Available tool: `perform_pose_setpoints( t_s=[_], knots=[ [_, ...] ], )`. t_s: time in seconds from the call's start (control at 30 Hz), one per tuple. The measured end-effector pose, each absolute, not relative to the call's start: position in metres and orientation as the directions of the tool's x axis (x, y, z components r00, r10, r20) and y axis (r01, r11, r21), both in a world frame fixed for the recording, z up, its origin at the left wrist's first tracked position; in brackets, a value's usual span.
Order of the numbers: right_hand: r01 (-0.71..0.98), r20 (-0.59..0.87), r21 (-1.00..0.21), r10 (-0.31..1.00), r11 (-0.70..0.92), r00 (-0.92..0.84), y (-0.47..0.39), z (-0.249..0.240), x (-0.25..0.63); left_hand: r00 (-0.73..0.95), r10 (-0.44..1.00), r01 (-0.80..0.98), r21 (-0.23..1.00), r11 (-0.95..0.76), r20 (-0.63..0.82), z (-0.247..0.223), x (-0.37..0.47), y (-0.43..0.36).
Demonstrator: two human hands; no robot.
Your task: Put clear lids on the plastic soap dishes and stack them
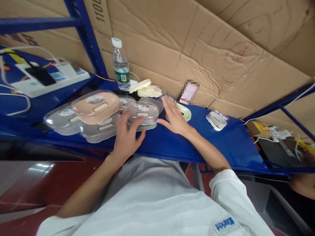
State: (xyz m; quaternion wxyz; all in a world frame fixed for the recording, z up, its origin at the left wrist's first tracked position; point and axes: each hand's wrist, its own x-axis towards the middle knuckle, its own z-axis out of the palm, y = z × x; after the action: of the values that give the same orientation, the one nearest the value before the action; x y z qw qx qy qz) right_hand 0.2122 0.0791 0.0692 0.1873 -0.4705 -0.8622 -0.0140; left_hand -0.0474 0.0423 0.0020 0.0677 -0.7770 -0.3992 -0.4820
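grey clear-lidded soap dish (pixel 148 109) lies long-axis crosswise between your hands: left hand (pixel 127 132), spread wide, nearer, over its left end; right hand (pixel 174 115), open flat, beyond its right end.

Both bare arms (pixel 206 149) reach forward. The left hand (pixel 126 137) curves with fingers parted; the right hand (pixel 176 118) is straighter, fingers together, thumb out.
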Motion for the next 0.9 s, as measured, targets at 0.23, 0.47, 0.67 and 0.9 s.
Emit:
perform_pose_setpoints(
  t_s=[0.23, 0.47, 0.67, 0.9],
  knots=[
    [0.957, 0.231, -0.013, 0.932, 0.289, -0.278, 0.043, 0.062, 0.317, 0.244, 0.475, 0.683, 0.198, -0.703, 0.845, 0.001, -0.043, 0.033],
    [0.942, 0.482, -0.033, 0.831, 0.333, -0.277, -0.013, 0.048, 0.333, 0.556, 0.325, 0.385, 0.109, -0.916, 0.766, 0.01, -0.013, -0.001],
    [0.989, 0.559, 0.015, 0.819, 0.15, -0.132, -0.052, 0.031, 0.376, 0.707, 0.336, 0.35, 0.104, -0.931, 0.622, 0.001, -0.002, 0.001],
    [0.992, 0.364, 0.124, 0.929, 0.029, -0.073, -0.013, 0.037, 0.363, 0.683, 0.41, 0.386, 0.179, -0.905, 0.605, -0.004, -0.013, 0.01]
  ],
)
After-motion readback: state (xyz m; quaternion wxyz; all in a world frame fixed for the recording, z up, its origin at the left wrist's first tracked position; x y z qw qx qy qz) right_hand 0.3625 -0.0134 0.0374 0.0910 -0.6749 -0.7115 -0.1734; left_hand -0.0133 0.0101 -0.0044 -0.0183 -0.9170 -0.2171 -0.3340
